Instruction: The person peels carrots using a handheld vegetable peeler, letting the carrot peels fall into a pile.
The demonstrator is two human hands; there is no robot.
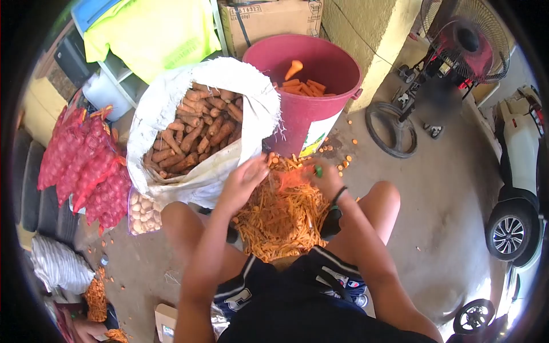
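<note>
"Two hands on your feed. What do the fingers have?"

"From my seat, the left hand (243, 183) has its fingers (258, 167) curled narrow on the left end of a carrot (291, 178), though blur smears the exact contact. The right hand (327, 180) is closed on a green peeler (318, 170). Its tip shows above the knuckles, at the carrot's right end."

"Where does the carrot sit?"

"It lies roughly level between the two hands, held up over a pile of peelings (280, 220) on the floor between the person's knees. It is too blurred for me to say how much is peeled."

"And around them?"

"Just beyond the left hand I see a white sack (166, 114), mouth rolled open, full of unpeeled carrots (197, 134). Touching its right side stands a red bucket (297, 123) with peeled carrots (306, 87) inside. Orange bits (343, 166) lie scattered on the concrete floor (434, 188) near the bucket's foot. Left of the sack lie red net bags (86, 166), and below them a clear bag of potatoes (143, 212). Well off to the right stand a fan (466, 43) and part of a white car (520, 143)."
</note>
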